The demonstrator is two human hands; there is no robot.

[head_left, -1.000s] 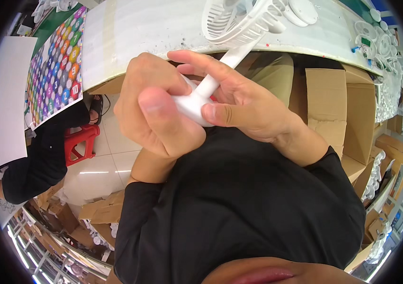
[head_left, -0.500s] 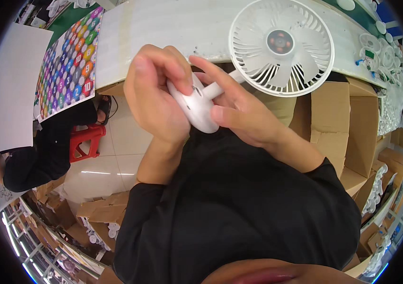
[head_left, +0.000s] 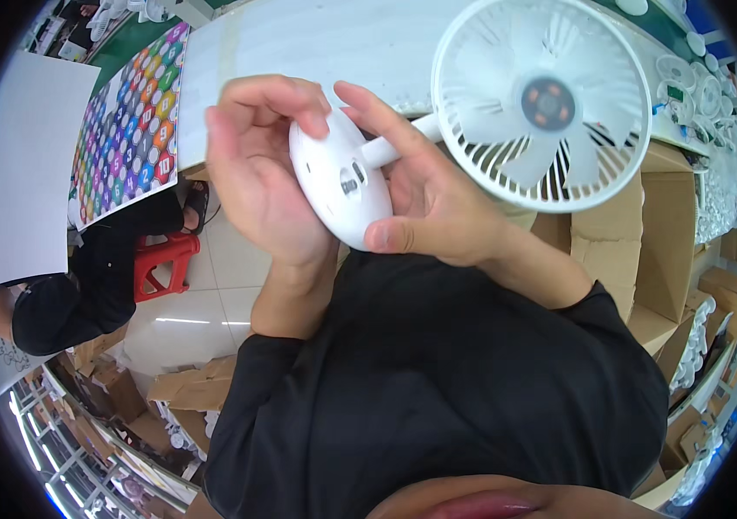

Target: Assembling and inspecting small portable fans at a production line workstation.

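The long white table [head_left: 299, 43] runs across the top in front of me, with cardboard boxes [head_left: 662, 242] stacked under its right end. On its left part lies a sheet of coloured dots [head_left: 126, 130], and below that a red stool [head_left: 165, 264] stands on the tiled floor. I hold a white fan [head_left: 541, 104] up close to my chest, its round grille to the right. My left hand [head_left: 260, 173] curls around the oval base [head_left: 342, 182] from the left, fingers pressed on its top edge. My right hand [head_left: 437, 199] cups the base from the right, thumb under it.
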